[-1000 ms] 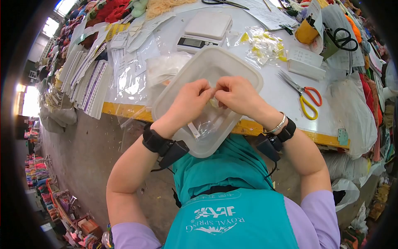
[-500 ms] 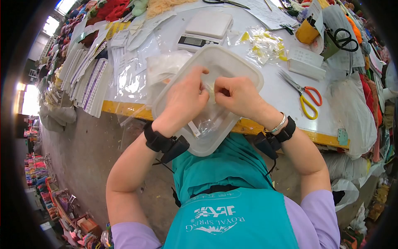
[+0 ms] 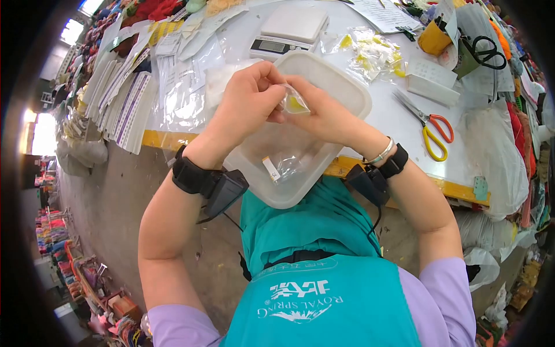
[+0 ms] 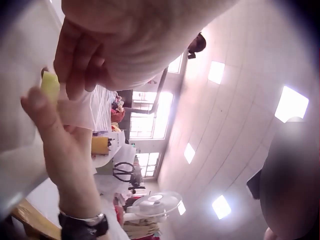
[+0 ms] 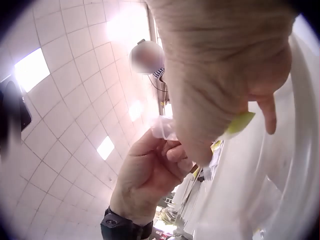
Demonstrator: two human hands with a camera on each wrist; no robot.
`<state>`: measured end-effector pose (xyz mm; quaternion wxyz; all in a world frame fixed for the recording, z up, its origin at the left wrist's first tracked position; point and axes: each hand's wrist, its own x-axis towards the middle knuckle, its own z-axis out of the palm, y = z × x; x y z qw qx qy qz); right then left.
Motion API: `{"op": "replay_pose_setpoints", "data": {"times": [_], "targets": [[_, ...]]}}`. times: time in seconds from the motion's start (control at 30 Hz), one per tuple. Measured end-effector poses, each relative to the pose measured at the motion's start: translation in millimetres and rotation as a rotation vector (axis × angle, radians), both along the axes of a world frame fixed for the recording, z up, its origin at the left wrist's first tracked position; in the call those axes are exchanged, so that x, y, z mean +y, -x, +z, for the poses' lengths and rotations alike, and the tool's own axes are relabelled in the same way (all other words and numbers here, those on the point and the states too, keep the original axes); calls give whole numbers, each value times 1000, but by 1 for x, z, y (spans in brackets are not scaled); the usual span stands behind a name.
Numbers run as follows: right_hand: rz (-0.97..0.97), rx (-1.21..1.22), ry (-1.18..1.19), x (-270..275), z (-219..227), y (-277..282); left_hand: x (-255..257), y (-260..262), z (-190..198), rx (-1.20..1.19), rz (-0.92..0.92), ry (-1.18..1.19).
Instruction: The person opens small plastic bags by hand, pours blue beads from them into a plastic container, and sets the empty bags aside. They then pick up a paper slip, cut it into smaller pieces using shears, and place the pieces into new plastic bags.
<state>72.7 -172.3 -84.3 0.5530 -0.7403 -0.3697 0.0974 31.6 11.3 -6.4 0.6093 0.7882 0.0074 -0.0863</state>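
A small clear plastic bag (image 3: 289, 92) with a yellow-green piece (image 3: 296, 104) in its lower part is between my hands, above a translucent plastic tub (image 3: 359, 107). My left hand (image 3: 245, 101) pinches the bag's left side between thumb and curled fingers. From the other side, my right hand (image 3: 329, 118) holds the bag with thumb and fingers. In the left wrist view the yellow-green piece (image 4: 50, 86) shows beside the right hand's fingers (image 4: 36, 102). A bag with a white label (image 3: 270, 169) lies in the near part of the tub.
Behind the tub stands a digital scale (image 3: 283, 40). Several small bags with yellow pieces (image 3: 373, 55) lie to its right. Scissors (image 3: 426, 124) with red and yellow handles rest at the right. Stacked striped cards (image 3: 124, 118) hang over the table's left edge.
My left hand first came away from the right hand, then moved up to the bag beside it. The bag with the yellow-green piece now shows between both hands, which hid it before.
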Motion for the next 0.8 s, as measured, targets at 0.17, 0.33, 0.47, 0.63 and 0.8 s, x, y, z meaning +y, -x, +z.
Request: {"op": "replay_pose_setpoints", "data": {"times": [0.17, 0.33, 0.47, 0.63, 0.8], "targets": [[57, 375, 70, 0, 13, 0, 9, 15, -3, 1, 32, 34], [-44, 410, -4, -21, 24, -9, 15, 36, -34, -100, -422, -681], [-77, 434, -53, -21, 29, -2, -18, 58, -54, -232, -723, -1167], [-84, 449, -67, -25, 26, 6, -28, 61, -70, -256, -734, -1303], [-87, 430, -89, -30, 28, 12, -15, 39, -46, -85, -517, -1161]]}}
